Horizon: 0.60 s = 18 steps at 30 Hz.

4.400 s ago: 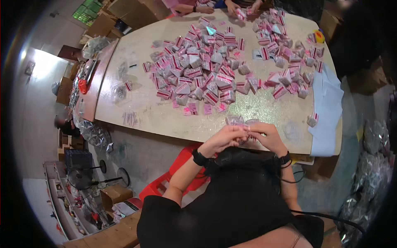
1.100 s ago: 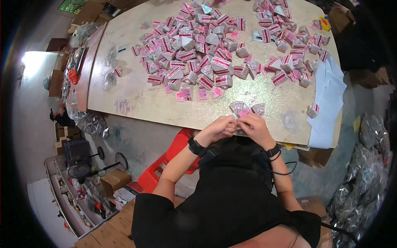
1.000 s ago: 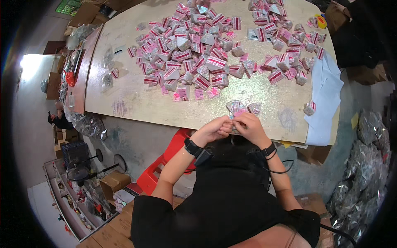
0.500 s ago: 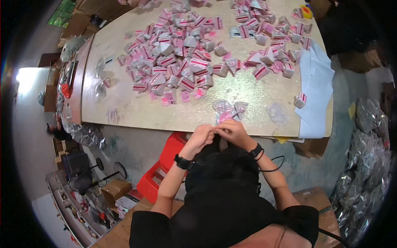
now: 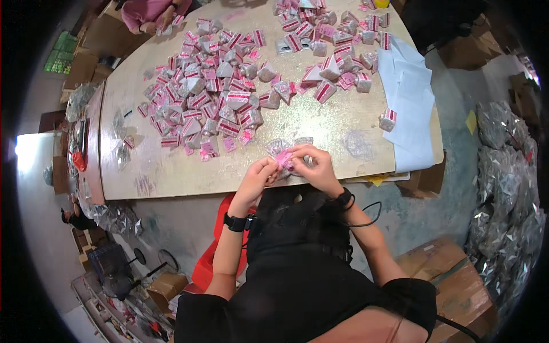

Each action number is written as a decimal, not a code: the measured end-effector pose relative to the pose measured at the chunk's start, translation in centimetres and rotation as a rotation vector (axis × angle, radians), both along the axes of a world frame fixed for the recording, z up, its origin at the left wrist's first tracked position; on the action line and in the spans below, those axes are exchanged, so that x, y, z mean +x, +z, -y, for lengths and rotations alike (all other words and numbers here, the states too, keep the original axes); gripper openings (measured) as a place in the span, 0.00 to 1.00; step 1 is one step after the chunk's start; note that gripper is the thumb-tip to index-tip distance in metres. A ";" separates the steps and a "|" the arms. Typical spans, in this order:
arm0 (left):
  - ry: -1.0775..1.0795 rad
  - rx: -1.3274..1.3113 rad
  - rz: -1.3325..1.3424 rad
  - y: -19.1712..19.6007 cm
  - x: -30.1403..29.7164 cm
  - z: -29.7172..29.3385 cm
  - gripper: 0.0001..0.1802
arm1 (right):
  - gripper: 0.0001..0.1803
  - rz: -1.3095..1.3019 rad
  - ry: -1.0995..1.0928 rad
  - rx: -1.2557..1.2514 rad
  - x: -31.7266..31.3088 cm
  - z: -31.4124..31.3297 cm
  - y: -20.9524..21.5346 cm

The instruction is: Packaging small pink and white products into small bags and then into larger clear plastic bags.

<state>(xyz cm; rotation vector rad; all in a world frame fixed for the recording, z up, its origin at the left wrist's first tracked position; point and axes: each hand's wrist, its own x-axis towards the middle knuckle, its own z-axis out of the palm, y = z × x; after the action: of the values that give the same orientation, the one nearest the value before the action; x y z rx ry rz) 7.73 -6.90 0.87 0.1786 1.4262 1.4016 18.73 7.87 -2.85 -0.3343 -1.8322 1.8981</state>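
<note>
My left hand [image 5: 258, 174] and my right hand [image 5: 313, 166] meet over the near edge of the wooden table [image 5: 171, 171]. Both pinch a small pink packet [image 5: 284, 159] between their fingertips. Two clear small bags [image 5: 278, 145] lie on the table just beyond my fingers. A big heap of pink, red and white packets [image 5: 211, 97] covers the table's middle, and a second heap [image 5: 326, 46] lies farther to the right.
White paper sheets [image 5: 409, 97] lie at the table's right end with one boxed packet [image 5: 388, 119] beside them. Another person's hands [image 5: 160, 17] work at the far left corner. Silver bags [image 5: 509, 171] pile up on the right; cardboard boxes [image 5: 452, 280] and a red stool [image 5: 220, 251] stand near me.
My view has shifted, so the table sits higher and closer. My hands stay together at the table edge, still handling the small pink packet.
</note>
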 end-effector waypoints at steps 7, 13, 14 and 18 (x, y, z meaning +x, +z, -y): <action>-0.251 0.121 -0.485 1.9 -3.5 -3.9 0.08 | 0.05 -0.061 -0.047 -0.296 5.6 1.2 8.1; -0.656 0.153 -1.535 -3.3 -2.5 -14.0 0.16 | 0.03 -0.118 -0.440 -0.201 12.6 2.9 13.9; -0.672 0.229 -1.523 -5.1 -1.9 -16.5 0.20 | 0.03 -0.292 -0.543 -0.232 13.6 3.3 13.9; -0.756 0.216 -1.599 -11.3 2.7 -24.4 0.31 | 0.04 -0.319 -0.784 -0.218 18.6 3.4 13.7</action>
<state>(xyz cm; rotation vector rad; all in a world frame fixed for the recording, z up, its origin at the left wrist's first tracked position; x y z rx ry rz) 10.39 17.53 -10.47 2.0801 1.9768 0.5801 37.30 4.48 10.90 -0.6637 -1.0563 1.4711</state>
